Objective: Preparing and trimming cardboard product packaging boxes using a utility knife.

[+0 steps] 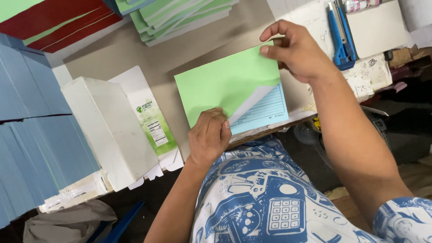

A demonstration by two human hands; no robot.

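Observation:
A light green cover sheet (pixel 225 83) lies over a thin pad of blue lined forms (pixel 265 110) on a brown table (pixel 112 54). My left hand (pixel 209 135) presses down on the pad's near edge, thumb at the sheet's lifted near-right corner. My right hand (pixel 297 49) pinches the green sheet's far-right corner between thumb and fingers. The near-right corner of the green sheet curls up, showing its white underside and the blue form beneath.
A white box (pixel 110 130) and a flattened printed carton (pixel 150 119) lie at the left. Stacks of blue booklets (pixel 36 135) fill the left edge. Green-edged pads (pixel 180 18) and red sheets (pixel 58 22) sit far back. A blue utility knife (pixel 339 31) rests at the upper right.

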